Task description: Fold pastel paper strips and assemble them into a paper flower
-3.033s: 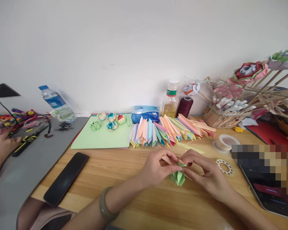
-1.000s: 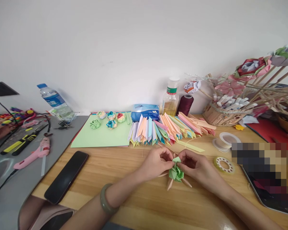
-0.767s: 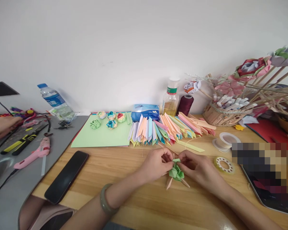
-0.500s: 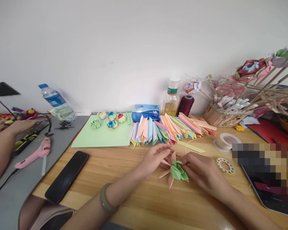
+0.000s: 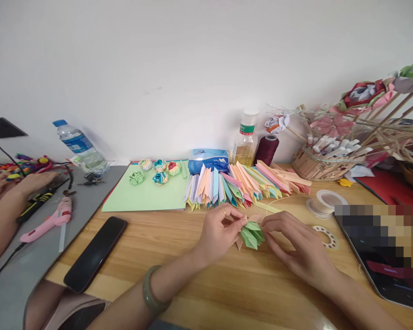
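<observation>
Between my two hands is a folded paper flower (image 5: 252,236) with green inner petals and peach outer pieces. My left hand (image 5: 220,229), with a ring and a bangle on that arm, pinches its left side between thumb and fingers. At its right edge, the fingers of my right hand (image 5: 296,240) close on the peach paper. Just behind my hands lies a row of folded paper strips (image 5: 211,188) in many colours. Several small finished paper flowers (image 5: 160,178) rest on a green paper sheet (image 5: 141,197) to the left.
A black phone (image 5: 95,254) lies left, beside a pink glue gun (image 5: 50,222) on a grey mat. Another person's hands (image 5: 35,183) work at far left. To the right are a tape spool (image 5: 330,201), a tablet (image 5: 381,275) and a basket (image 5: 311,165) of pens. Bottles stand by the wall.
The flower has turned and shifted slightly up, its peach pieces now less spread in view. My left fingers have moved from behind it to a pinch at its left side.
</observation>
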A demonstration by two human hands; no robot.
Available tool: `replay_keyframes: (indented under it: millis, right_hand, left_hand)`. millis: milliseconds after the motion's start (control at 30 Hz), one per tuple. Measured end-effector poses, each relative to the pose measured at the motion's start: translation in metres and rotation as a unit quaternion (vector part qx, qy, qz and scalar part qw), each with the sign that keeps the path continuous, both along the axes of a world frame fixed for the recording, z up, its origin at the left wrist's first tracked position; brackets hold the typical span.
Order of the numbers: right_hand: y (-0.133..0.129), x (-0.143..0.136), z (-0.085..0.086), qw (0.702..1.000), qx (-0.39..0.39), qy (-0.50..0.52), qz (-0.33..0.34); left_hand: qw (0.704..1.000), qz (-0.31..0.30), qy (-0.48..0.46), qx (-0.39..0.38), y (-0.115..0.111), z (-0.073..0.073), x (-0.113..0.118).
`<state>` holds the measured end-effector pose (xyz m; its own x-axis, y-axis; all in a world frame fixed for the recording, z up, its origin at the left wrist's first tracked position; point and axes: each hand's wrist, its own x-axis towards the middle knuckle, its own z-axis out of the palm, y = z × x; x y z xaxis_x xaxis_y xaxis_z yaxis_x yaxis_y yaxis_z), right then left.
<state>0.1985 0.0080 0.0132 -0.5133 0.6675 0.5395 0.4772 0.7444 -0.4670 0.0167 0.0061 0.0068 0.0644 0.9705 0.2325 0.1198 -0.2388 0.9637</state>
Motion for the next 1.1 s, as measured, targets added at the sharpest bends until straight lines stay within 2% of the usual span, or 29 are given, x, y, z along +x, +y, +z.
replay_keyframes:
  millis: [100, 200, 267, 367, 467, 533, 600, 700, 767, 833, 933, 1000, 1100]
  right_hand:
    - [-0.006, -0.005, 0.006, 0.992, -0.113, 0.034, -0.054]
    - [-0.008, -0.010, 0.011, 0.956, -0.280, 0.047, -0.074]
    - [-0.007, -0.012, 0.013, 0.930, -0.352, 0.080, -0.074]
    - [-0.004, -0.014, 0.015, 0.896, -0.420, 0.135, -0.054]
    - [-0.004, -0.014, 0.014, 0.876, -0.451, 0.166, -0.050]
    - [-0.003, -0.014, 0.013, 0.872, -0.455, 0.172, -0.061]
    - [-0.003, -0.014, 0.010, 0.874, -0.451, 0.170, -0.067]
    - [0.000, -0.013, 0.007, 0.882, -0.440, 0.153, -0.075]
    - [0.003, -0.012, 0.006, 0.885, -0.438, 0.141, -0.072]
    - [0.005, -0.012, 0.005, 0.886, -0.439, 0.133, -0.064]
    - [0.007, -0.011, 0.005, 0.887, -0.439, 0.127, -0.062]
    - [0.008, -0.011, 0.005, 0.886, -0.441, 0.127, -0.062]
    - [0.007, -0.010, 0.005, 0.885, -0.443, 0.128, -0.065]
  left_hand:
    - [0.986, 0.023, 0.048, 0.157, -0.004, 0.000, 0.000]
    - [0.940, 0.046, 0.111, 0.318, -0.007, 0.003, 0.001]
    - [0.904, 0.055, 0.151, 0.396, -0.009, 0.006, 0.002]
    - [0.868, 0.063, 0.185, 0.457, -0.011, 0.009, 0.004]
    - [0.862, 0.064, 0.183, 0.469, -0.012, 0.009, 0.004]
    - [0.880, 0.061, 0.163, 0.441, -0.012, 0.008, 0.005]
    - [0.914, 0.055, 0.125, 0.381, -0.012, 0.005, 0.006]
    - [0.968, 0.043, 0.040, 0.245, -0.010, 0.000, 0.007]
    - [0.989, 0.028, -0.023, 0.144, -0.008, -0.002, 0.008]
    - [0.995, 0.016, -0.078, 0.054, -0.006, -0.003, 0.009]
    - [0.990, 0.011, -0.131, -0.051, -0.003, -0.002, 0.008]
    - [0.985, 0.013, -0.144, -0.090, -0.002, -0.001, 0.008]
    - [0.983, 0.015, -0.150, -0.104, 0.000, 0.001, 0.008]
